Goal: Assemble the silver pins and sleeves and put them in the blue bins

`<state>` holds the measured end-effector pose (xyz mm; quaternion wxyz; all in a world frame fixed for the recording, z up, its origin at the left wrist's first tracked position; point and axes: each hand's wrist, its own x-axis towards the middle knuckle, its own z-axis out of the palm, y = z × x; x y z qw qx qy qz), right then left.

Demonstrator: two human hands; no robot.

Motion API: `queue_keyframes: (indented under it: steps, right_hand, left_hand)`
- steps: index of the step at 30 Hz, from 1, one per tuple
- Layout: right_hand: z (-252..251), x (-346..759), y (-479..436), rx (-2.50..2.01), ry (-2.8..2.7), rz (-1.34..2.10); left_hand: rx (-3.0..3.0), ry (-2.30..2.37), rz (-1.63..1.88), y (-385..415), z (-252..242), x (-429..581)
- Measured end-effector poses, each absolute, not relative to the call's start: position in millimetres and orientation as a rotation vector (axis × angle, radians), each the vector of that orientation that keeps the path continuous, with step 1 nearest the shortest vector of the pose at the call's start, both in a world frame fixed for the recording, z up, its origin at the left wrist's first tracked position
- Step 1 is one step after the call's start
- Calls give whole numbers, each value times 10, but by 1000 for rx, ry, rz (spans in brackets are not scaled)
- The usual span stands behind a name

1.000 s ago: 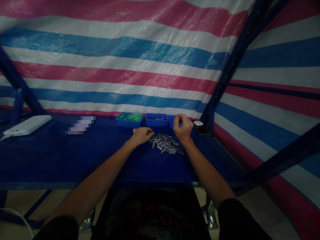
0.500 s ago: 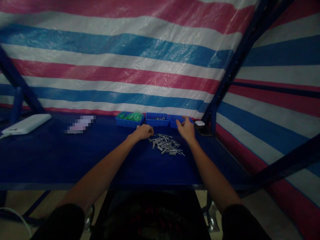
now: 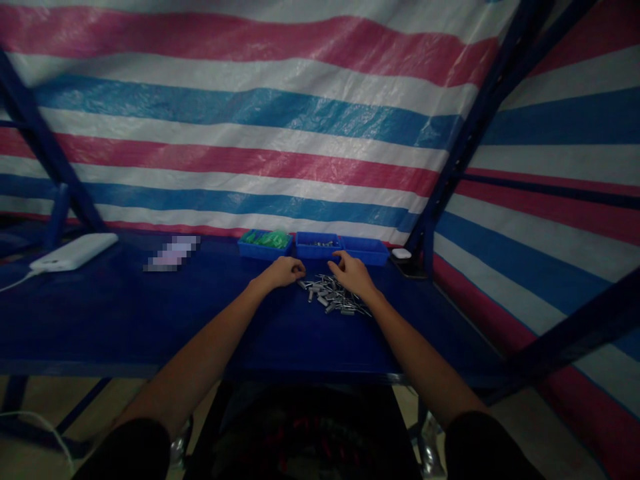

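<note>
A loose pile of small grey cylinders and thin silver pins [image 3: 330, 297] lies on the blue table in front of me. My left hand [image 3: 287, 272] is at the pile's left edge, its fingers curled together. What it pinches, if anything, is too small to make out. Over the pile's far right side is my right hand [image 3: 353, 273], thumb and forefinger apart, with nothing visible between them. It covers part of the pile. Just beyond the hands stand a blue bin [image 3: 317, 254] with small metal parts and, to its right, another blue bin [image 3: 367, 257].
Left of these, a blue bin [image 3: 264, 253] holds green pieces. A white power bank-like block [image 3: 75, 252] with a cable and a blurred-out item [image 3: 173, 253] lie further left. At right, a small white case [image 3: 401, 254] rests by a dark flat phone-like object [image 3: 414, 268]. Striped sheeting rises behind.
My right hand has come from the right-hand bin back toward me and left, over the pile. My left hand stays at the pile's left edge. The camera view has shifted slightly.
</note>
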<state>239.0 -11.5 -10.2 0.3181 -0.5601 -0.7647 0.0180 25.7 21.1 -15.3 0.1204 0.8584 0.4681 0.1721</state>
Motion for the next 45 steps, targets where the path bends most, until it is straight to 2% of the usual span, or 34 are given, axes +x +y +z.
queue_keyframes:
  steps: [5,10,17,26,45]
  right_hand:
    - [-130,2379,-102,-1476,-2046,54]
    - [-143,2347,-107,-1468,-2097,97]
    - [-142,2330,-128,-1421,-2139,86]
    - [-80,2230,-233,-1218,-2227,86]
    - [-95,2074,-318,-1329,-2174,-339]
  left_hand:
    - [2383,1257,267,187,-99,373]
    - [2348,1418,175,255,-67,420]
    - [2535,1420,336,199,-83,330]
    - [2360,1137,850,116,5,382]
    - [2326,1089,953,92,-10,473]
